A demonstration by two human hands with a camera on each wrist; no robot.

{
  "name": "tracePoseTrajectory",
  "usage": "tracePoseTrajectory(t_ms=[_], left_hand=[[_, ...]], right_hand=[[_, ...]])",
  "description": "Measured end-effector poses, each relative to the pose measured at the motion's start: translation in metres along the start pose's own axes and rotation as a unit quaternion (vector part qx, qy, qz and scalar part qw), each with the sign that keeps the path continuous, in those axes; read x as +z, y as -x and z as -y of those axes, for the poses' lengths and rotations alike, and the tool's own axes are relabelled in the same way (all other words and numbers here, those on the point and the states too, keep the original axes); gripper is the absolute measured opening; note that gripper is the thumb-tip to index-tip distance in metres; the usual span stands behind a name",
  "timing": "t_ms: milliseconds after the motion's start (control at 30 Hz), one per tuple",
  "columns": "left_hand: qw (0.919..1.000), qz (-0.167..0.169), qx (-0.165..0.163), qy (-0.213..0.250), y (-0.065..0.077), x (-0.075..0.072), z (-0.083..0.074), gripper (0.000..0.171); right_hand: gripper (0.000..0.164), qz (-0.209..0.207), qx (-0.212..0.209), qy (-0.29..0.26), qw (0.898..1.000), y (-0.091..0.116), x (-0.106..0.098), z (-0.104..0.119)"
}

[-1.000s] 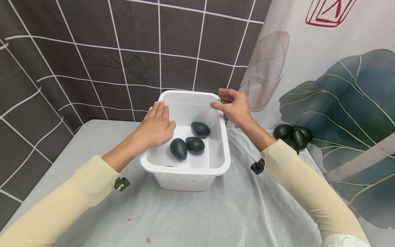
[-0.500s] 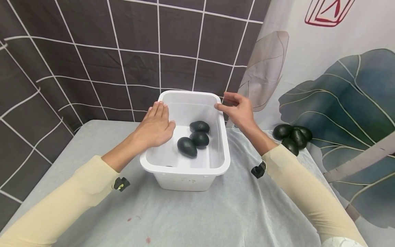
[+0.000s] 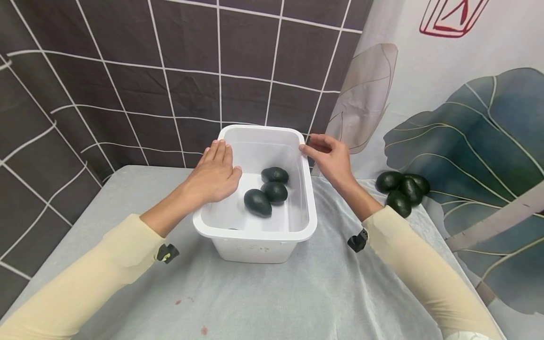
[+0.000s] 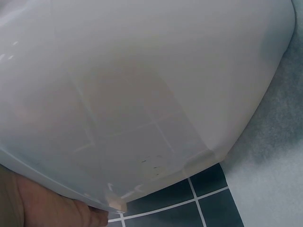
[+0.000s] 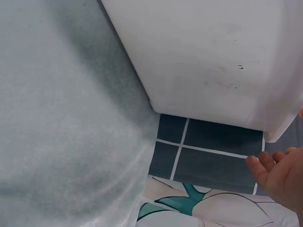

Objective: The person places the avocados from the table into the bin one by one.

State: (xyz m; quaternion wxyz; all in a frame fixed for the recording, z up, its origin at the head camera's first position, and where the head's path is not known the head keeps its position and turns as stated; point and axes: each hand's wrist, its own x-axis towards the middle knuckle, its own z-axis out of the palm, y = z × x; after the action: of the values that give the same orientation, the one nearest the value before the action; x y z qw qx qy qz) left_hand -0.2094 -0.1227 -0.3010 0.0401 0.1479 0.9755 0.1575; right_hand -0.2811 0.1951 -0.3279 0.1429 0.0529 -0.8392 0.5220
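Observation:
A white plastic tub point(image 3: 255, 248) stands on the cloth-covered table in the head view, with three dark green avocados point(image 3: 257, 203) grouped on its floor. A dark sliver of something peeks over the inside of the front rim. My left hand point(image 3: 212, 177) lies flat along the tub's left rim, fingers straight and pointing away; the left wrist view shows that hand point(image 4: 57, 203) beneath the edge of the tub wall point(image 4: 142, 94). At the far right corner, my right hand point(image 3: 331, 158) has its thumb tip right at the rim and its fingers loosely bent outside.
Several more avocados point(image 3: 399, 189) are piled at the table's right edge, beyond my right forearm. A dark tiled-pattern curtain point(image 3: 187, 94) hangs close behind the tub, and a leaf-patterned curtain point(image 3: 471, 132) is on the right. Grey cloth point(image 3: 272, 302) covers the table.
The avocados in the tub have rolled right and bunched together. My right hand has shifted slightly right and toward me along the rim. My left hand has stayed in place.

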Motion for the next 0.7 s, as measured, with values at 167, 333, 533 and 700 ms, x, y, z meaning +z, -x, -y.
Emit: tracePoseTrajectory(t_ms=[167,333,533,700], left_hand=[[1.0000,-0.002,0.002,-0.001,0.000,0.000,0.000,0.079],[1.0000,-0.004,0.003,0.002,0.001,0.001,0.000,0.079],[1.0000,-0.002,0.003,0.000,0.001,0.001,0.000,0.079],[1.0000,0.000,0.001,-0.003,0.000,0.001,0.001,0.079]], right_hand=[[0.054,-0.010,0.007,-0.010,1.000,0.004,-0.001,-0.005],[0.055,-0.009,0.015,-0.025,1.000,0.008,-0.005,-0.011],[0.053,-0.011,0.022,-0.048,0.999,0.010,-0.007,-0.018],[0.053,-0.008,0.028,-0.055,0.998,0.012,-0.008,-0.022]])
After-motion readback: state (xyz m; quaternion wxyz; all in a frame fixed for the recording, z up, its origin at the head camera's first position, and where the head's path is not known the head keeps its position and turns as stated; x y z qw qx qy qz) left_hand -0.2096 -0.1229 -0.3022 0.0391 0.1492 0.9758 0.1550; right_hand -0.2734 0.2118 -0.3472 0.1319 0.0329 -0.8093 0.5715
